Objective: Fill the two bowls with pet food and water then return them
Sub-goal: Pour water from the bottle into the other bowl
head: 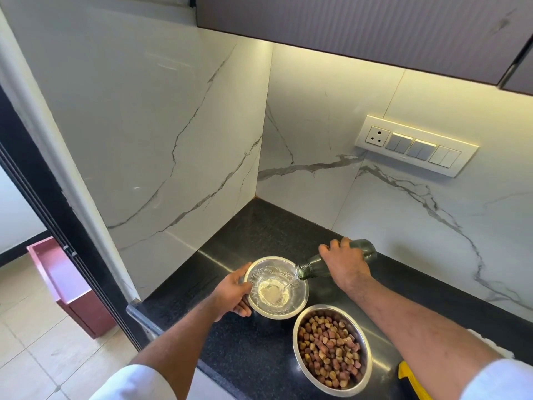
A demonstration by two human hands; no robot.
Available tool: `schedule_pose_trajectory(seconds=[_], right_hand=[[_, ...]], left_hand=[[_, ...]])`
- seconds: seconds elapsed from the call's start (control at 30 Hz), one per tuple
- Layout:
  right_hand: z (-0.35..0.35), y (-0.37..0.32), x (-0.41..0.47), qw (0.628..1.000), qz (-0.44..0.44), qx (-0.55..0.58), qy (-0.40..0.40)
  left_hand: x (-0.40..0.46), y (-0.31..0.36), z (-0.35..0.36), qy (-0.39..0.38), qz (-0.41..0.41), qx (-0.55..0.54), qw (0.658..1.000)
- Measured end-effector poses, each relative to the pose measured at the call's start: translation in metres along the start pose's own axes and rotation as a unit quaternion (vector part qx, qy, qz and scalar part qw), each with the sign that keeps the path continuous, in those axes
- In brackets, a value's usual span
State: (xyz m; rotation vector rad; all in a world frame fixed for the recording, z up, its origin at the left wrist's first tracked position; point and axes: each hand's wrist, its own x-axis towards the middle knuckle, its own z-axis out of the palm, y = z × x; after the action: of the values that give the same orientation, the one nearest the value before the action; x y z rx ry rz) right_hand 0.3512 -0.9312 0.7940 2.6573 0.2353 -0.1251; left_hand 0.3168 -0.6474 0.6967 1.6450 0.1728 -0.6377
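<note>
Two steel bowls stand on the black counter (259,235). The farther bowl (300,301) holds splashing water. My left hand (232,293) grips its left rim. My right hand (344,262) holds a dark green glass bottle (317,267) tipped on its side, mouth over the bowl's right rim, and water streams from it into the bowl. The nearer bowl (364,373) sits to the right front and is filled with brown pet food kibble (328,350).
White marble walls meet in a corner behind the counter. A switch panel (415,145) is on the right wall under a dark cabinet. A yellow and black item (409,376) lies at the counter's near right. A maroon box (66,284) stands on the tiled floor at left.
</note>
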Motion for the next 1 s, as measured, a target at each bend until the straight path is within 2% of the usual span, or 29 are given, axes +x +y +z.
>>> schedule_pose_trajectory(seconds=[0.4, 0.6, 0.7, 0.83, 1.0], right_hand=[[0.017, 0.002, -0.013, 0.993, 0.033, 0.112, 0.014], [0.022, 0.013, -0.021, 0.978, 0.081, 0.188, 0.037], [0.025, 0.022, -0.023, 0.959, 0.118, 0.252, 0.046], [0.027, 0.04, -0.026, 0.919, 0.178, 0.347, 0.051], [0.034, 0.062, -0.03, 0.848, 0.247, 0.464, 0.063]], left_hand=[[-0.003, 0.01, -0.01, -0.036, 0.019, 0.024, 0.999], [0.01, 0.012, -0.021, 0.032, 0.066, 0.089, 0.993], [0.018, 0.015, -0.026, 0.094, 0.084, 0.136, 0.983], [0.028, 0.025, -0.019, 0.191, 0.143, 0.205, 0.949], [0.045, 0.056, 0.015, 0.191, 0.196, 0.194, 0.942]])
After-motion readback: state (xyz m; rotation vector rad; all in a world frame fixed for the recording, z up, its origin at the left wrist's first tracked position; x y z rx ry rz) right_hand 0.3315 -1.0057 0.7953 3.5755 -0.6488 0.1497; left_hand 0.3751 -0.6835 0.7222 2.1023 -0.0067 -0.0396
